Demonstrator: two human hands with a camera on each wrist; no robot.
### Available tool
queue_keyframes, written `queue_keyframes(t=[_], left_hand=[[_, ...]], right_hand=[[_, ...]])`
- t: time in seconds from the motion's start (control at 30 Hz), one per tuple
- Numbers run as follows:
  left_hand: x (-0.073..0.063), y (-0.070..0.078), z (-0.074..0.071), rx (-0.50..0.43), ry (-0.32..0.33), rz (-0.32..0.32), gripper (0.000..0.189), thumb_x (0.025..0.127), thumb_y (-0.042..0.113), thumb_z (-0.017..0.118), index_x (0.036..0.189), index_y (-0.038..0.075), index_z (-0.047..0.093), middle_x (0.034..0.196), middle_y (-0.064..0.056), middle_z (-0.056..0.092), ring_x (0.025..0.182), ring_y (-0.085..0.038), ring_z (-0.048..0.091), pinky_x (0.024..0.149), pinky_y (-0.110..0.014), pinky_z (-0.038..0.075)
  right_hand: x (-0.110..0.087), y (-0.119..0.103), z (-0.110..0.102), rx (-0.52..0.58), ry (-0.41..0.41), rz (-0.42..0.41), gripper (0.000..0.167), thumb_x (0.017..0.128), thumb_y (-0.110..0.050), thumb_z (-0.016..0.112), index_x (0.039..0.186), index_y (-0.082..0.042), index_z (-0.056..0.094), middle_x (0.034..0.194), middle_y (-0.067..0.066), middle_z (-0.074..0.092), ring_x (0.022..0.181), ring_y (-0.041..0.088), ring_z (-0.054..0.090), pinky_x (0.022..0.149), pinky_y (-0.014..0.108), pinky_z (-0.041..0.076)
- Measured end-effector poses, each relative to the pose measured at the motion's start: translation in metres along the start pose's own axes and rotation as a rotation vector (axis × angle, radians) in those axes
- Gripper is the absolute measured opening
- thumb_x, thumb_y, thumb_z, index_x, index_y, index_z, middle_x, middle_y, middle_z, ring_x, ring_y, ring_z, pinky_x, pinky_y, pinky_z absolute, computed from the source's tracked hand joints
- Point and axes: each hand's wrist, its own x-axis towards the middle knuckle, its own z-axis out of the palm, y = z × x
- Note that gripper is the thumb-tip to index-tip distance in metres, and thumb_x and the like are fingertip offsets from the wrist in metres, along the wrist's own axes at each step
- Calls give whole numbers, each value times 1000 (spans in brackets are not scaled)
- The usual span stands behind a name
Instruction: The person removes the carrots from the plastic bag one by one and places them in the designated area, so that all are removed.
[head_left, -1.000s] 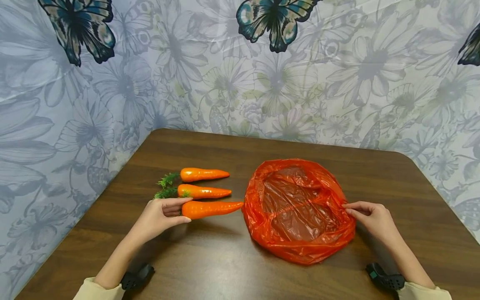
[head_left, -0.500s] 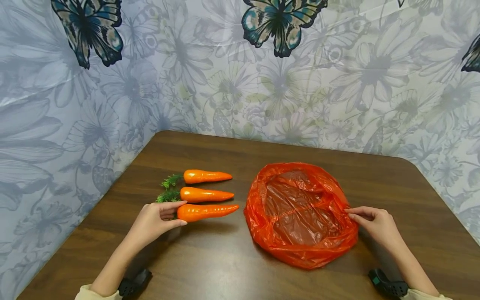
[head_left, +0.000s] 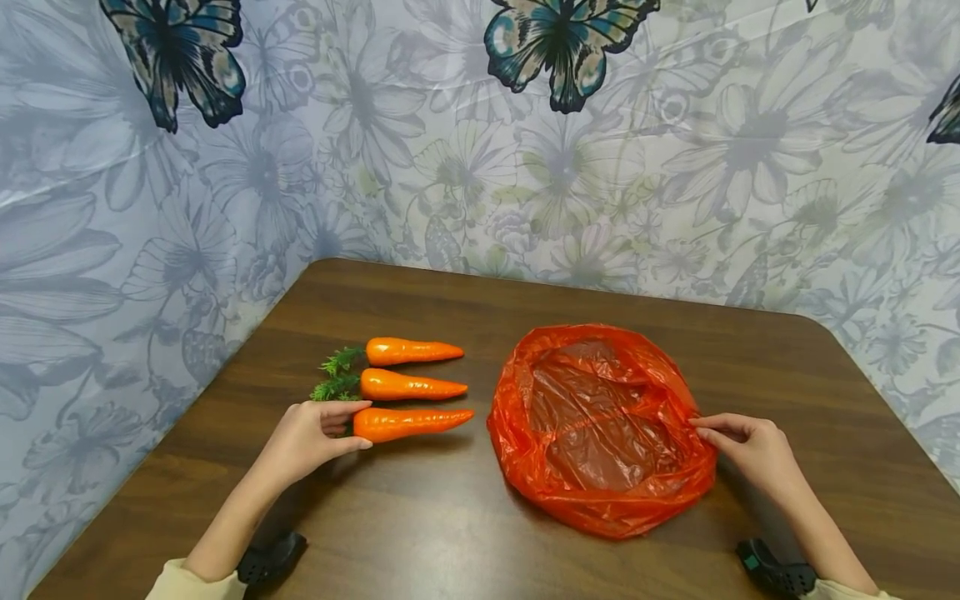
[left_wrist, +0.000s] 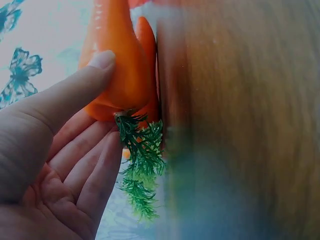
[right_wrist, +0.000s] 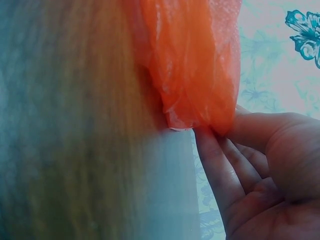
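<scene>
In the head view, my left hand (head_left: 311, 437) holds the nearest carrot (head_left: 408, 424) by its thick end, between thumb and fingers. The carrot's tip points right, a short way from a red plastic bag (head_left: 517, 450). From the left wrist, my thumb is seen pressing the carrot (left_wrist: 120, 65), whose green leaves (left_wrist: 131, 131) hang below. Two more carrots, a middle one (head_left: 412, 385) and a far one (head_left: 415, 352), lie parallel beyond it. The bag lies spread with its mouth facing up. My right hand (head_left: 753, 450) pinches its right rim, also visible as red plastic (right_wrist: 195, 65) at the right wrist.
A brown wooden table (head_left: 420, 533) bears everything. Behind its far edge hangs a pale floral wall covering (head_left: 450, 192) with dark butterflies. Both wrists wear black devices, one (head_left: 272, 557) on the left and one (head_left: 776, 568) on the right.
My left hand has drawn the carrot leftward; its tip met the bag's edge before and now stands apart from it. The right hand keeps its pinch on the rim. The head view has shifted slightly.
</scene>
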Motion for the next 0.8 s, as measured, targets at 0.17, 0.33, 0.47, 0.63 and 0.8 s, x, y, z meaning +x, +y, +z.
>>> queue_keyframes(t=[0.17, 0.33, 0.47, 0.63, 0.8], left_hand=[[2, -4, -1, -44, 0, 3, 47, 72, 22, 82, 112, 1, 69, 107, -16, 66, 88, -25, 66, 73, -33, 54], [2, -7, -2, -93, -1, -23, 46, 73, 24, 82, 111, 1, 69, 106, -16, 66, 89, -24, 66, 73, -32, 54], [3, -8, -2, -72, 19, -18, 46, 73, 24, 82, 111, 2, 70, 106, -15, 66, 88, -24, 66, 73, -33, 54], [2, -7, 0, -32, 55, -8, 44, 72, 24, 83, 109, 3, 71, 104, -14, 67, 85, -23, 67, 71, -32, 54], [3, -7, 2, -29, 83, 2, 42, 72, 19, 83, 108, 2, 71, 104, -14, 67, 83, -23, 67, 69, -31, 54]], right_hand=[[0, 0, -1, 4, 0, -2, 13, 85, -7, 70, 95, 0, 74, 90, 12, 70, 77, -5, 58, 61, 14, 49], [0, 1, -1, 5, 3, -13, 12, 84, -6, 70, 94, 0, 74, 89, 11, 70, 78, -6, 58, 61, 13, 49], [0, 1, -1, 13, 4, -6, 13, 84, -7, 70, 94, 0, 74, 88, 9, 70, 77, -6, 59, 61, 13, 49], [-2, 1, 0, 17, 1, 4, 13, 84, -7, 70, 94, 1, 73, 88, 8, 70, 77, -5, 59, 60, 14, 49], [-1, 1, 1, 16, 3, -2, 13, 84, -7, 70, 94, 1, 73, 88, 8, 70, 77, -6, 59, 61, 13, 49]])
